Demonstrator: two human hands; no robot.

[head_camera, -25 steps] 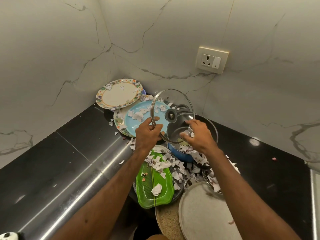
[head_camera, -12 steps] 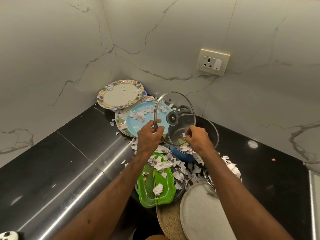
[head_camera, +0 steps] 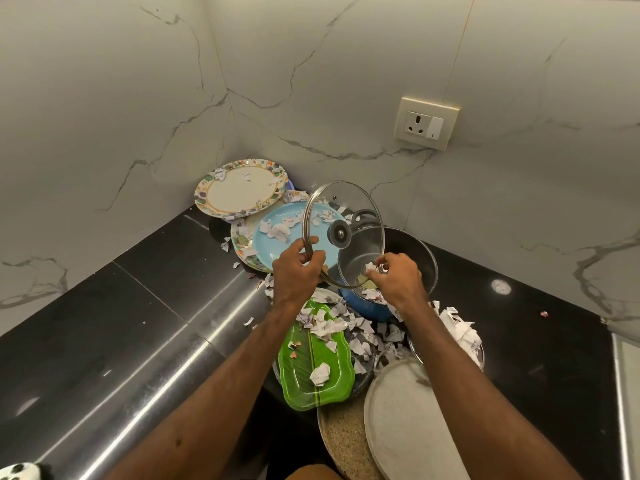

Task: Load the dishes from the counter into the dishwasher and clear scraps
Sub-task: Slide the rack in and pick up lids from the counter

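My left hand (head_camera: 297, 271) grips the rim of a round glass lid (head_camera: 346, 209) and holds it tilted upright above a blue pot (head_camera: 363, 308). My right hand (head_camera: 398, 278) is at the lid's lower edge and pinches a white paper scrap (head_camera: 371, 267) off it. Torn paper scraps (head_camera: 325, 323) lie on the green leaf-shaped plate (head_camera: 311, 375), on the light blue plate (head_camera: 277, 233) and around the pot. A floral-rimmed plate (head_camera: 239, 188) leans in the wall corner.
The dishes crowd the corner of a black stone counter (head_camera: 121, 323). A dark pan (head_camera: 415, 247) sits behind the pot. A grey oval tray (head_camera: 398, 427) lies on a woven mat (head_camera: 343, 438) at the front. A wall socket (head_camera: 427, 123) is up on the right.
The lid has tipped a little more upright in my left hand. My right hand has moved up from the pot's scraps to the lid's lower edge and pinched a scrap.
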